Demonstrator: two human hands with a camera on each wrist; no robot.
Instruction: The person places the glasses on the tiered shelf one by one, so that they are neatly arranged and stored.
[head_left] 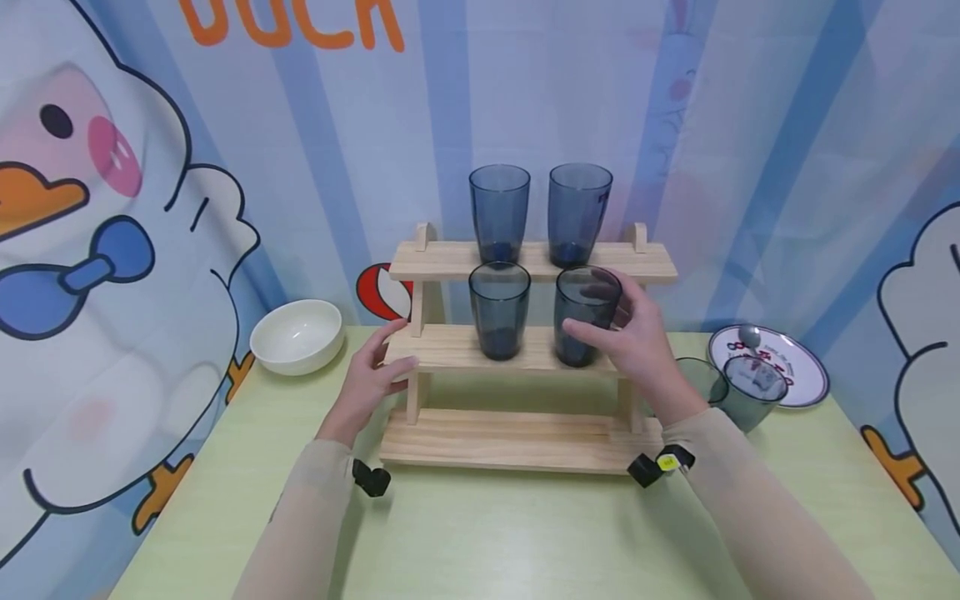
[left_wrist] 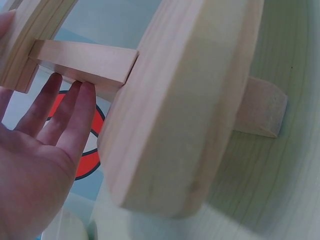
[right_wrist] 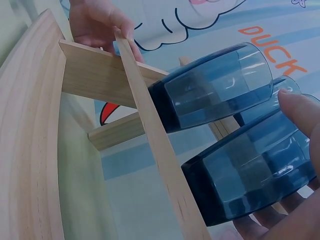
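A three-tier wooden rack [head_left: 487, 437] stands on the table. My left hand [head_left: 367, 379] holds the left end of its middle shelf; in the left wrist view, its fingers [left_wrist: 77, 110] reach the upright below. At the right of that shelf, my right hand [head_left: 641, 346] grips a blue-grey tumbler [head_left: 577, 312], thumb in front and fingers behind. The tumbler is upright, and its base meets the shelf in the right wrist view. Left of it stands another tumbler [head_left: 498, 312]. Two more tumblers, one left [head_left: 500, 212] and one right [head_left: 579, 212], stand upright on the top shelf.
A white bowl [head_left: 296, 337] sits on the table [head_left: 495, 533] left of the rack. To the right are two greenish glasses, one nearer the rack [head_left: 693, 375] and one farther right [head_left: 753, 396], beside a plate [head_left: 810, 375] with a spoon [head_left: 750, 336]. A printed curtain hangs behind.
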